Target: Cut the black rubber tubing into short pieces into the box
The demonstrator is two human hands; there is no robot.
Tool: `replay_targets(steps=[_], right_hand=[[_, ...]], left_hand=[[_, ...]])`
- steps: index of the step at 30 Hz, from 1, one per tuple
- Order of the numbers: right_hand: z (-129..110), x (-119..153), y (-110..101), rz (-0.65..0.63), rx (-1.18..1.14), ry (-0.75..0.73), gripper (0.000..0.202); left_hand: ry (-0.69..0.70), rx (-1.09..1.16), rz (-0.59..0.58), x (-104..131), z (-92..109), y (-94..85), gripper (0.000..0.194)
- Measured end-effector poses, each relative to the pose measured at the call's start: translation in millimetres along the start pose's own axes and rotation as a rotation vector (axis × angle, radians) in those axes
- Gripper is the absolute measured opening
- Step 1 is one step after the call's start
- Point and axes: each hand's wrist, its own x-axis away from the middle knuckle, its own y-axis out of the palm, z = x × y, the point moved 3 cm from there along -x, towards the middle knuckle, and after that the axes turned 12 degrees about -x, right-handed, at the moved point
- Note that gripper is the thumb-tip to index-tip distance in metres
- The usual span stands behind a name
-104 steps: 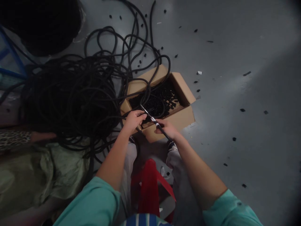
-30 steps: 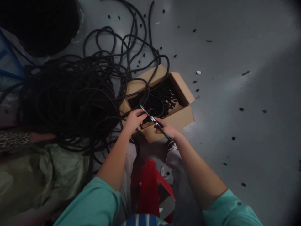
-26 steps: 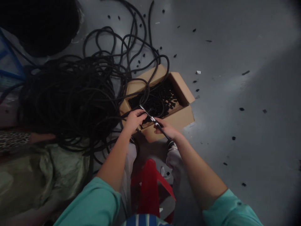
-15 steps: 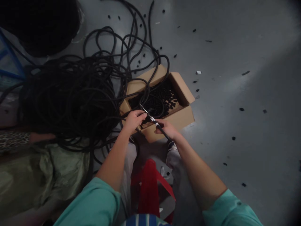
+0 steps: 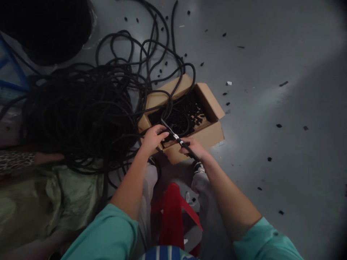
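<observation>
Over the near edge of an open cardboard box (image 5: 210,135), my right hand (image 5: 193,147) is closed around the dark handle of a long metal tool (image 5: 177,138) with a pale section near its blade. The tool's thin tip points up and left over the box. My left hand (image 5: 154,137) is beside the blade, its fingers pinched near a black cord; what lies between the fingertips is too small to make out. Many short black pieces (image 5: 191,108) lie inside the box, and loops of black cord (image 5: 168,96) run across its left side.
A big tangle of black cord (image 5: 81,108) lies at the left, below a large black bundle (image 5: 48,29). Olive fabric (image 5: 73,195) is at the lower left. A red object (image 5: 172,216) stands between my legs. Black scraps dot the grey floor (image 5: 252,97).
My left hand has shifted slightly up, its fingers a little further from the blade. The right hand and the tool have barely moved.
</observation>
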Motion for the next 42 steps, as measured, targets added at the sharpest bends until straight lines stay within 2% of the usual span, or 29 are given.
replay_targets(steps=[5,8,12,16,22,26,33,37,40,42], right_hand=[[-2,-2,0,-0.006,-0.043,-0.060,0.056],[-3,-3,1,0.002,-0.045,-0.092,0.059],[-2,-4,0,0.028,-0.016,-0.100,0.055],[1,-4,-2,0.070,-0.007,-0.083,0.049],[4,-5,-5,0.110,0.021,-0.055,0.041],[3,-4,-4,0.119,-0.021,-0.016,0.040],[-1,-1,-1,0.164,-0.084,0.056,0.041],[-1,0,2,0.157,-0.175,0.096,0.042],[1,-1,2,0.172,-0.277,0.126,0.044],[2,-2,-1,0.212,-0.336,0.115,0.044]], left_hand=[[0.016,-0.063,-0.051,0,-4,2.7,0.024],[0.008,0.006,-0.123,1,-4,6.3,0.019],[-0.003,0.123,-0.160,1,1,7.8,0.017],[-0.007,0.138,-0.117,0,1,7.9,0.025],[-0.006,0.045,-0.073,-4,-8,9.1,0.029],[-0.066,0.099,-0.064,-2,-4,8.9,0.016],[-0.139,0.176,-0.058,-1,3,10.7,0.012],[-0.052,0.095,-0.029,-3,-1,8.6,0.015],[0.088,-0.121,0.026,-3,0,5.3,0.016],[0.124,-0.256,0.063,-3,0,3.5,0.018]])
